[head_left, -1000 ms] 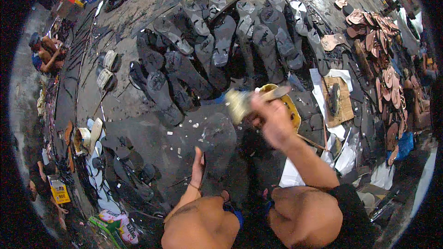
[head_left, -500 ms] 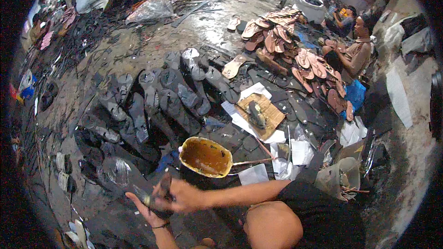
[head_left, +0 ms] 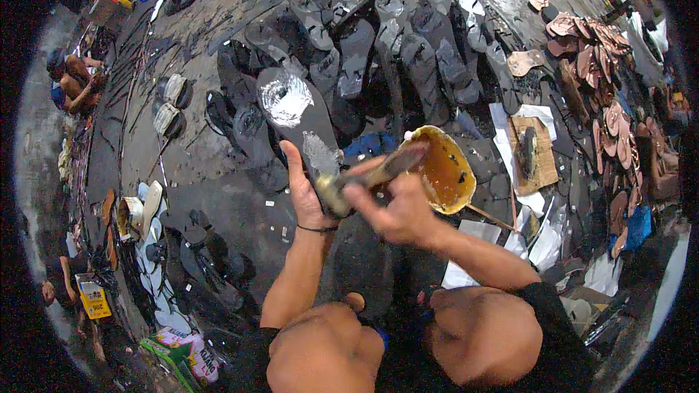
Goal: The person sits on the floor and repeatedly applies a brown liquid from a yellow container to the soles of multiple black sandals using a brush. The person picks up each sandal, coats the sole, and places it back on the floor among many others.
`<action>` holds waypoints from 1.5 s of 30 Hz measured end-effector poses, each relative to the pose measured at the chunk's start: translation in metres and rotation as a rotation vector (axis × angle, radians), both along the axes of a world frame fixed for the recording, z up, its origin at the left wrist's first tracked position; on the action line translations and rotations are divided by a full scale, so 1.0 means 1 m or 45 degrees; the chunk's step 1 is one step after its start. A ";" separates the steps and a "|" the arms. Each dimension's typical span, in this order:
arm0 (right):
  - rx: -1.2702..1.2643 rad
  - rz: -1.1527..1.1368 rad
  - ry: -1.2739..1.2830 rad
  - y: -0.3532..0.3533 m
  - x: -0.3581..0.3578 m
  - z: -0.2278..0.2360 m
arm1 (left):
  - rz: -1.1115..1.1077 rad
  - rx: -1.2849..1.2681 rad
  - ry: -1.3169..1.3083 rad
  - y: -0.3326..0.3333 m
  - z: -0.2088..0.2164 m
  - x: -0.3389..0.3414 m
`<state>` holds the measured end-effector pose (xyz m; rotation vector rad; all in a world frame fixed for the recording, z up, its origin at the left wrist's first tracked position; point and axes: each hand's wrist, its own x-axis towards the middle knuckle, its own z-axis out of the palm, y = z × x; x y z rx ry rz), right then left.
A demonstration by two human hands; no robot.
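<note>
My left hand [head_left: 302, 191] supports a long black sandal sole [head_left: 309, 120] from below, thumb along its edge. Wet, shiny patches lie on the sole's far end and middle. In my right hand [head_left: 406, 207] is a brush [head_left: 386, 169], its pale bristles pressed on the sole's near end. Motion blurs the brush and fingers a little. Just right of the brush stands a pot with a crusted yellow rim [head_left: 472, 188], holding amber, glue-like liquid; the brush's handle end overlaps it in view.
Rows of black soles [head_left: 429, 51] lie beyond my hands. A brown board [head_left: 542, 164] with a dark, smeared piece on it lies to the right, near white paper sheets [head_left: 473, 236]. Pink sandals [head_left: 615, 131] are heaped far right. Another person [head_left: 79, 76] sits far left.
The view has swung left, so hands and pot sit further right in it. The sole shows far more fully, and the brush, upright before, now slants across its near end.
</note>
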<state>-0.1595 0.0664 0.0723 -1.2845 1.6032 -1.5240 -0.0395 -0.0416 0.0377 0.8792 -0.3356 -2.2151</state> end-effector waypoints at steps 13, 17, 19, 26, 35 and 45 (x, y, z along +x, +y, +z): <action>0.312 -0.083 -0.438 0.012 -0.037 0.003 | -0.245 -0.108 -0.057 -0.021 -0.048 -0.039; 0.291 -0.297 -0.326 0.020 -0.051 -0.012 | -0.166 -0.132 0.112 -0.100 -0.047 -0.081; 0.373 -0.303 0.084 0.036 -0.062 -0.018 | 0.317 -0.177 -0.305 -0.112 -0.087 -0.071; 0.873 -0.344 0.864 0.086 -0.123 -0.091 | -0.127 -1.098 -1.360 0.077 -0.106 0.096; 0.928 -0.160 0.527 0.158 -0.173 -0.109 | -0.073 -1.076 -3.326 0.049 -0.075 0.371; 1.467 -0.260 0.834 0.147 -0.114 -0.034 | -0.901 -1.072 -1.709 0.111 -0.029 0.174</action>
